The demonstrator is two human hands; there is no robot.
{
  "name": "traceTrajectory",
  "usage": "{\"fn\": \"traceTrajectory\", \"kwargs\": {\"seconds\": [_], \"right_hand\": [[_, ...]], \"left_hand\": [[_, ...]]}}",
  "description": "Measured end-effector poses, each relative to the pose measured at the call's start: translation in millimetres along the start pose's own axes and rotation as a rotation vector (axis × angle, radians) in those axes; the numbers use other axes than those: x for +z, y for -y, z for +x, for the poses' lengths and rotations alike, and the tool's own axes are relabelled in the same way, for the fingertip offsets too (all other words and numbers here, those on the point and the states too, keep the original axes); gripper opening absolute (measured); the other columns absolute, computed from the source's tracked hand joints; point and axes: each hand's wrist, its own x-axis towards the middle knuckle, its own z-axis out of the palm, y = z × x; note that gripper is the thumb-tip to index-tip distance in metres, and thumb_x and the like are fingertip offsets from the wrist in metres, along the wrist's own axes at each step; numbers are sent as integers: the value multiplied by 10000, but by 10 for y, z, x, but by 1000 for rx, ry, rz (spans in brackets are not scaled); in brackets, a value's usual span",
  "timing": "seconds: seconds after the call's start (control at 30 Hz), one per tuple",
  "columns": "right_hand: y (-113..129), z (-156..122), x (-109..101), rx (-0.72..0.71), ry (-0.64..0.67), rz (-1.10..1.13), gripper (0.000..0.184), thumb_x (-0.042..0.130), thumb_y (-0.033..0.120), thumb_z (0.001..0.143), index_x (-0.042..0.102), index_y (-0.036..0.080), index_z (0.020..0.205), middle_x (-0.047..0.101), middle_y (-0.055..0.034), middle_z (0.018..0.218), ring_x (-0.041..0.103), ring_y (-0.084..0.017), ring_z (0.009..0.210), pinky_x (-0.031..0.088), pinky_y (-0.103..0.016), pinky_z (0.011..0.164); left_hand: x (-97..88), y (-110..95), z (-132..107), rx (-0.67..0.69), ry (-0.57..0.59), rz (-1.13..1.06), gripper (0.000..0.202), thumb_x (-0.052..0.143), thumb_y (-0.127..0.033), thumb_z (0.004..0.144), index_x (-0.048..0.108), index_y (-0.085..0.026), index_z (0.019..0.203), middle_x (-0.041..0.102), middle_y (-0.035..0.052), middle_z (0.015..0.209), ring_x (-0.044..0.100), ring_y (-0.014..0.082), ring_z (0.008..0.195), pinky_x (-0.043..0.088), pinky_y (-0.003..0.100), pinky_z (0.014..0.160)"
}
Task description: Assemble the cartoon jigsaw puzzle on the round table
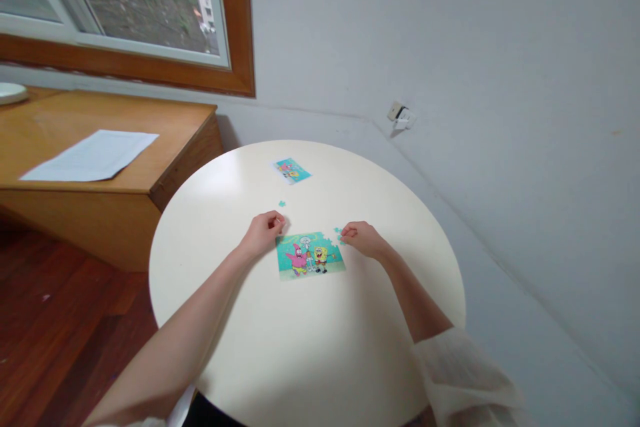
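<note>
A jigsaw puzzle [305, 267] of cartoon figures on a teal ground lies flat on the white table, with a gap at its upper right corner. My right hand [367, 239] is beside that gap, its thumb and fingers pinched on a small teal puzzle piece [341, 239]. Another loose piece [337, 230] lies just above the fingertips. At the puzzle's upper left corner, my left hand [265, 230] rests with its fingers curled together; whether they hold anything is hidden. A further teal piece [283, 203] lies farther back, above the left hand.
Toward the back of the round table [215, 193] lies a small picture card [293, 171] with a similar cartoon. A wooden desk [185, 127] with a white sheet [95, 157] stands at the left. Behind the table, the wall holds a socket with a plug [401, 117].
</note>
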Motion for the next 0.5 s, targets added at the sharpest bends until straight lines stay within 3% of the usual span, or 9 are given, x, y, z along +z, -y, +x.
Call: {"fn": "traceTrajectory", "kwargs": {"seconds": [0.3,0.5], "right_hand": [[-7,56,27,40,40,223,106,584,189,678,640,123,737,676,-40,654,602,-128,622,420,-207,569],[63,60,59,65,74,239,80,591,155,675,645,113,717,682,-46,651,593,-117,600,400,-186,531]], "left_hand": [[-2,-29,-21,0,-4,-7,134,515,-283,664,558,-157,652,497,-30,474,504,125,507,372,246,531],[-10,-2,-11,3,12,-2,145,512,-291,669,560,-154,664,501,-28,487,500,123,512,367,244,536]]}}
